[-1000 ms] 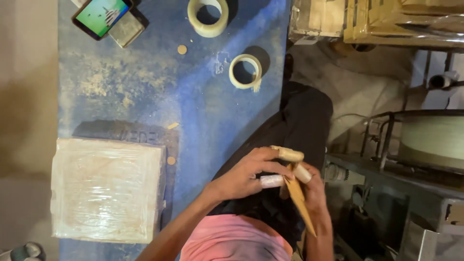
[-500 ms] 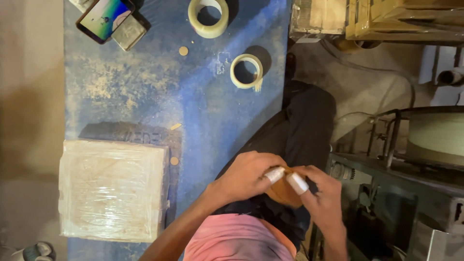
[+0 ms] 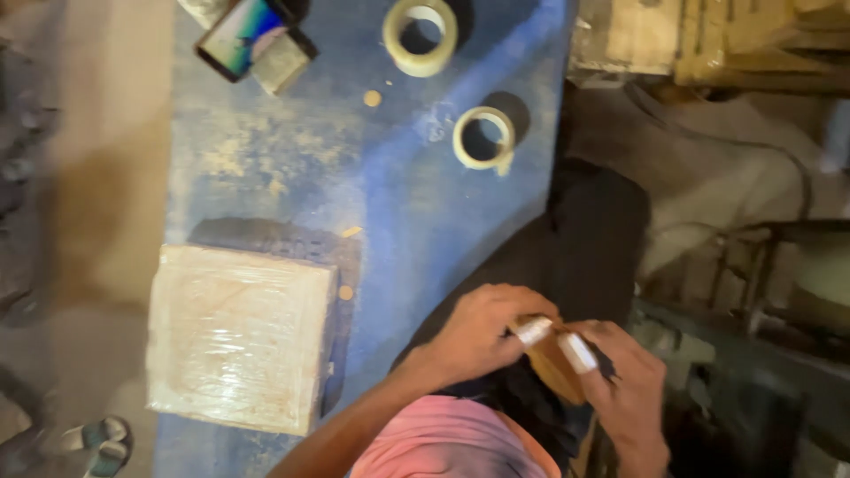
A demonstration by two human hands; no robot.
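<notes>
Where they meet, both hands [image 3: 567,354] closed round a small wooden piece [image 3: 551,361].

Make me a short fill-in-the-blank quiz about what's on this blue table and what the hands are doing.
1. Both hands, the left hand and the right hand, hold one small ____ piece.
2. The table is coloured ____.
3. The number of tape rolls, far and near, is ____.
4. The wrapped block lies to the ____ of the hands.

Missing words: wooden; blue; two; left
</notes>
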